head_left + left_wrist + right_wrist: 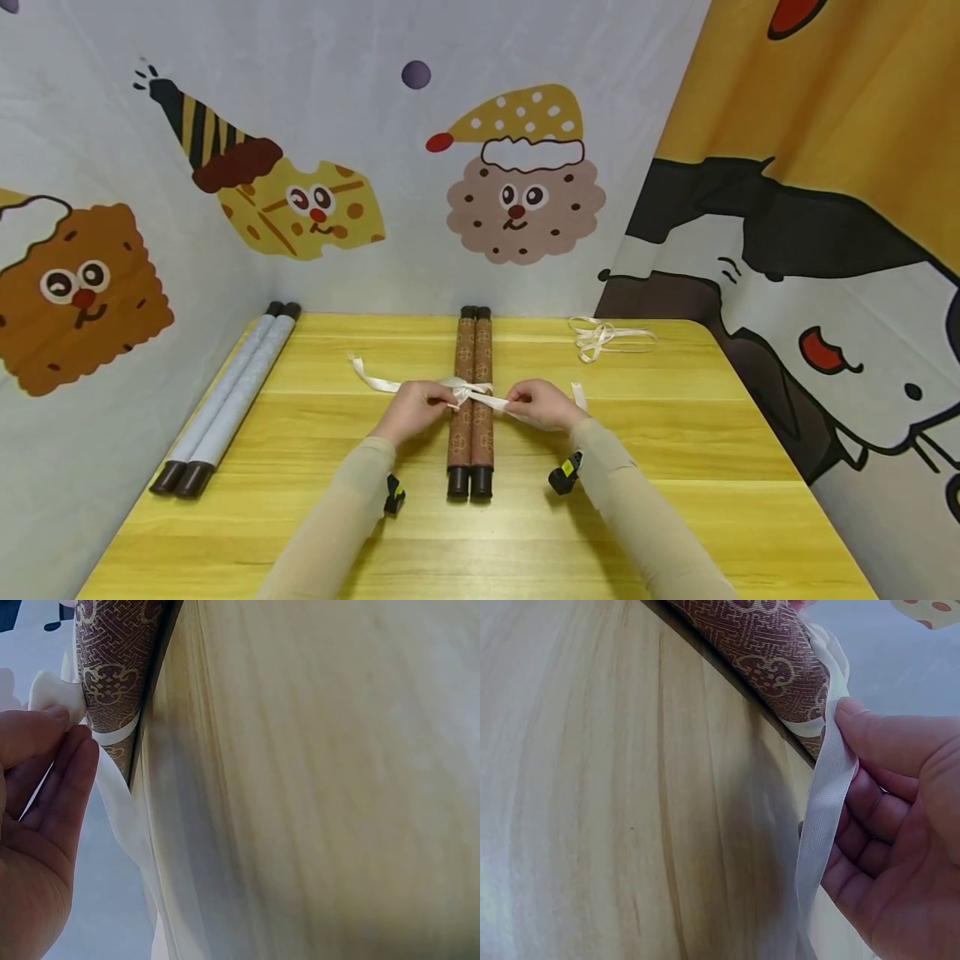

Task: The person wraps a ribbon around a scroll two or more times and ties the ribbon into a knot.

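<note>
Two brown patterned scrolls (482, 446) with dark end knobs lie side by side, pointing away from me. A white ribbon (489, 402) wraps round both and crosses in a knot on top. My left hand (411, 408) pinches a short fold of the ribbon right at the knot, between thumb and fingers; the left wrist view shows this fold (56, 697) against the brown roll. On the other side, my right hand (546, 405) pinches a ribbon length drawn out to the right. In the right wrist view that ribbon (825, 795) hangs down past the thumb. One tail (367, 373) trails off to the left.
Two pale grey-blue scrolls (243, 392) with dark knobs lie along the table's left edge. A loose bundle of white ribbon (600, 337) is at the back right of the wooden table (675, 500). Cartoon-printed cloth (360, 100) hangs behind and at the sides.
</note>
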`<state>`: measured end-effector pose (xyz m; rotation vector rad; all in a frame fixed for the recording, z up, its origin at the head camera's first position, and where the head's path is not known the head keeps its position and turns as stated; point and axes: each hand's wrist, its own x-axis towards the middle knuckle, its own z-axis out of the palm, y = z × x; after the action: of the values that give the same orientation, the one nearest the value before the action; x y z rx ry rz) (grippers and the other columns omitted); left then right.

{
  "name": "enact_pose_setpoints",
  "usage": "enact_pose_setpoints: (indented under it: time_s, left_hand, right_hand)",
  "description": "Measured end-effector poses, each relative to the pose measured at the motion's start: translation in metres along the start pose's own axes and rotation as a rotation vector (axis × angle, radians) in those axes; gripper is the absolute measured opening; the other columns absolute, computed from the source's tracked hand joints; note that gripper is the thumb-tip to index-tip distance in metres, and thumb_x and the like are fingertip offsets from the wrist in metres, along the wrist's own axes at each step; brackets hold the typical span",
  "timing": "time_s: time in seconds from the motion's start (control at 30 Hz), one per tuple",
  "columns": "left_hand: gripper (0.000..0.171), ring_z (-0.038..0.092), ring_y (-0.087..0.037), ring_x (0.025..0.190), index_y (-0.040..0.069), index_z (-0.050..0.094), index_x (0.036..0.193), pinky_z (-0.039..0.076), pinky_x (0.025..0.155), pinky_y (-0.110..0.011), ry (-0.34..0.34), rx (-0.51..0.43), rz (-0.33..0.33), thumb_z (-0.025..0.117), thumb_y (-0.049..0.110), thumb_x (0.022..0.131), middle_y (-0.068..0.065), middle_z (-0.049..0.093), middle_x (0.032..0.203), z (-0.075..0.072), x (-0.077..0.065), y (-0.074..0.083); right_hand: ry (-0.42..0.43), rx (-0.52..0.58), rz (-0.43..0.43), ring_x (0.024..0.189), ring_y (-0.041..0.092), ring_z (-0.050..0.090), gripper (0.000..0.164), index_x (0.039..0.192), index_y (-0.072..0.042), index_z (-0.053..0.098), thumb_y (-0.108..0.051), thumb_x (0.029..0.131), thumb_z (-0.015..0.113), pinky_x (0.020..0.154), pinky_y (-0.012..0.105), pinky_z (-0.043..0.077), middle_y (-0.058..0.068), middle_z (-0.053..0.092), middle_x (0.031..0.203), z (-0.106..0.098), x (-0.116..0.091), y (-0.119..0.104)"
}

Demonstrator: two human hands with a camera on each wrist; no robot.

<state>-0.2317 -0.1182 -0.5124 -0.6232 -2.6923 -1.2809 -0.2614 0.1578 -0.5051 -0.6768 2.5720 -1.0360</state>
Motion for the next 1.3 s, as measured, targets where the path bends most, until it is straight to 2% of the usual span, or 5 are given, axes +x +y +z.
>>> enact_pose_setpoints:
  time_s: [0.37, 0.63, 0.8, 1.07, 1.3]
  left_hand:
    - [0.022, 0.069, -0.025, 0.095, 0.012, 0.078, 0.088, 0.053, 0.090, -0.041, -0.020, 0.011, 0.000, 0.071, -0.008, 0.082, -0.002, 0.075, 0.095, -0.001, -0.002, 0.001]
    - [0.026, 0.065, -0.017, 0.091, 0.015, 0.078, 0.097, 0.054, 0.086, -0.039, -0.075, 0.011, -0.108, 0.067, -0.004, 0.083, -0.002, 0.072, 0.106, -0.006, -0.004, 0.005]
    - [0.024, 0.063, -0.022, 0.097, 0.018, 0.078, 0.089, 0.051, 0.089, -0.044, -0.070, 0.059, -0.108, 0.067, -0.001, 0.081, 0.000, 0.071, 0.103, -0.014, -0.004, 0.006]
    - [0.013, 0.064, -0.027, 0.102, 0.011, 0.076, 0.096, 0.050, 0.091, -0.047, -0.018, 0.099, -0.097, 0.067, 0.007, 0.088, -0.004, 0.072, 0.103, -0.027, 0.007, 0.009]
    - [0.018, 0.066, -0.025, 0.098, 0.005, 0.074, 0.106, 0.051, 0.091, -0.044, 0.012, 0.158, -0.061, 0.071, 0.014, 0.092, -0.007, 0.072, 0.104, -0.022, 0.023, 0.021]
  right_hand:
    - [0.019, 0.037, -0.040, 0.069, 0.011, 0.050, 0.010, 0.088, -0.010, 0.069, -0.017, 0.094, 0.068, 0.067, 0.029, 0.041, -0.006, 0.061, 0.075, 0.000, -0.002, 0.006]
    - [0.020, 0.045, -0.016, 0.068, 0.011, 0.051, 0.010, 0.088, -0.010, 0.070, -0.017, 0.094, 0.068, 0.066, 0.029, 0.042, -0.006, 0.062, 0.076, 0.001, -0.002, 0.004]
    - [0.014, 0.043, 0.004, 0.066, 0.012, 0.050, 0.010, 0.088, -0.011, 0.070, -0.018, 0.094, 0.069, 0.065, 0.029, 0.042, -0.006, 0.061, 0.075, 0.002, -0.001, 0.001]
    - [0.020, 0.047, 0.004, 0.065, 0.012, 0.050, 0.009, 0.088, -0.011, 0.070, -0.018, 0.094, 0.069, 0.064, 0.030, 0.042, -0.007, 0.061, 0.074, 0.002, -0.001, 0.000]
    - [0.019, 0.050, 0.000, 0.065, 0.012, 0.050, 0.010, 0.088, -0.011, 0.070, -0.019, 0.094, 0.069, 0.064, 0.029, 0.042, -0.007, 0.061, 0.074, 0.003, -0.001, 0.002]
